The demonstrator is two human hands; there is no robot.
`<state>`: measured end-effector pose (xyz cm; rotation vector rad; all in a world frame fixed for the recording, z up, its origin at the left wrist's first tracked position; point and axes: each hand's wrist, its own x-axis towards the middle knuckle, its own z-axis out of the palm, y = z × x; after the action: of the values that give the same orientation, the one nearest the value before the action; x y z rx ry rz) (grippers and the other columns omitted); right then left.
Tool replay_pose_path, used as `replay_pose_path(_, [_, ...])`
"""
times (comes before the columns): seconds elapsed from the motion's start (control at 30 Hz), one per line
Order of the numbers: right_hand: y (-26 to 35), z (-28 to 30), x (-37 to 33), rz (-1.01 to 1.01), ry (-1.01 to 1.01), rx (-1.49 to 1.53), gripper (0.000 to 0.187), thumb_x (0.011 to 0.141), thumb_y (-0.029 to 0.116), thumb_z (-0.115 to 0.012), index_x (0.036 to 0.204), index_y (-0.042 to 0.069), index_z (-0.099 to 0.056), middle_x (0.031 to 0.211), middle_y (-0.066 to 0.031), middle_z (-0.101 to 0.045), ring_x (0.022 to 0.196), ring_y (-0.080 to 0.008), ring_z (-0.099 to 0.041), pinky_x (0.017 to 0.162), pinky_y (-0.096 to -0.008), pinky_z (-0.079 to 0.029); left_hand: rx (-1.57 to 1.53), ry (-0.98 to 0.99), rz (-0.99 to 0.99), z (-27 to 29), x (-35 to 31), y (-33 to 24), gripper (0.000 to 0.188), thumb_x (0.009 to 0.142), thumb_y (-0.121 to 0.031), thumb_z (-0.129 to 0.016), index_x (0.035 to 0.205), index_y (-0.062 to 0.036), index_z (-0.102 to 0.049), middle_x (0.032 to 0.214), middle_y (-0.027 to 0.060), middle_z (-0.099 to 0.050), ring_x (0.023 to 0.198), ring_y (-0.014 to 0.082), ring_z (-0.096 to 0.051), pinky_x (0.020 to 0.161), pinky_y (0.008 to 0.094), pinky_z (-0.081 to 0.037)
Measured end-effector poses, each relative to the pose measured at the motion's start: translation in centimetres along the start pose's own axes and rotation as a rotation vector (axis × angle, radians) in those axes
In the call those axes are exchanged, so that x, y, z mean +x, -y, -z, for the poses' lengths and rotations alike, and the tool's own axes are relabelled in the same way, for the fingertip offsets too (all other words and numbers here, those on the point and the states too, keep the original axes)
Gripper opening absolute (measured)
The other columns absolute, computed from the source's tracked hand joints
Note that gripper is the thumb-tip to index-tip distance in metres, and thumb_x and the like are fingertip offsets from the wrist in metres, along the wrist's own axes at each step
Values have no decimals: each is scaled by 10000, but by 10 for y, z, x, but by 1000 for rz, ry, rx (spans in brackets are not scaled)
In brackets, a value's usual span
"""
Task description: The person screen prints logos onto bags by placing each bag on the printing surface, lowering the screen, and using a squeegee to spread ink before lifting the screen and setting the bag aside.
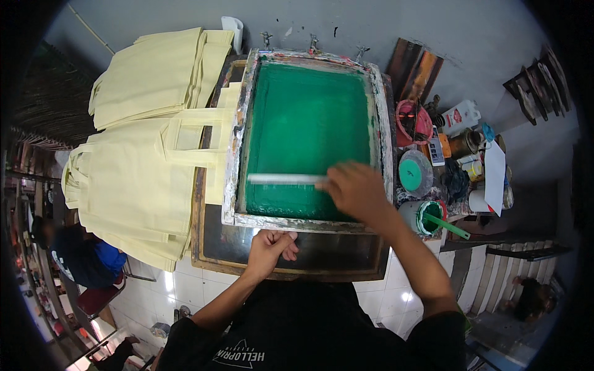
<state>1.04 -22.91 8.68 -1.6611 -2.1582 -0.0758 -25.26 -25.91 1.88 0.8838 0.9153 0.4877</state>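
Grey wall [346, 21] rises behind the work table, and white floor tiles [189, 284] show below it. On a dark board [219, 247] with a wooden rim sits a paint-crusted frame [234, 161], its far side next to a row of metal clamps [314, 43]. Green paint [309, 111] covers most of the sheet inside the frame.

The right hand [357, 191], a little blurred, has its fingers closed together on the right end of a pale scraper [272, 179] — this lies crosswise over the green, toward the near side of the frame. The left hand [270, 250] is at the frame's near edge with its fingers curled; I cannot tell whether they are clamped on the edge.

Left of the frame are piles of pale yellow bags [139, 173], and one bag's handles reach toward the frame, with yellow cloth [215, 193] running beneath it. To the right stand a pink basin [422, 133], a white jug [461, 116] and a tub [413, 219] of green paint — a green spatula [455, 229] leans out of it.
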Motion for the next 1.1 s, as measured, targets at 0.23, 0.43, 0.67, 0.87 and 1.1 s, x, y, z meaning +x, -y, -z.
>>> replay_pose_path(0.23, [-129,-16,133,-154,145,-23,499,909,536,-664,1061,64,-725,928,-197,-739,928,-408,-705,793,-513,-543,-91,95,145,6,3,-11,238,1001,-184,-638,1006,52,-670,865,168,-731,709,225,-724,644,312,-571])
replay_pose_path(0.43, [-157,-11,192,-282,173,20,630,835,626,-721,1139,75,-751,870,-187,-738,857,-383,-716,775,-478,-534,-343,250,196,10,-14,-27,318,1062,-180,-497,1278,32,-592,1216,251,-692,1051,291,-719,887,356,-572])
replay_pose_path(0.67, [-143,-38,186,-287,61,-246,719,864,736,-585,970,45,-751,885,-184,-747,839,-383,-725,742,-513,-561,267,266,-270,10,48,-116,255,1047,-164,-570,1234,0,-626,1097,122,-718,968,181,-698,824,329,-552])
replay_pose_path(0.87, [-118,-48,153,-172,-96,-237,695,854,730,-616,853,43,-717,824,-150,-723,735,-352,-719,620,-478,-550,1074,-328,-1191,17,177,-212,259,927,-143,-694,1155,-24,-669,1134,163,-714,1083,333,-670,977,397,-502])
replay_pose_path(1.1, [-81,-28,109,-206,-6,-172,639,868,674,-635,834,40,-715,816,-139,-708,756,-338,-715,640,-478,-556,1159,-186,-676,29,186,-213,267,864,-166,-764,1089,-37,-702,954,173,-744,843,328,-706,780,404,-531])
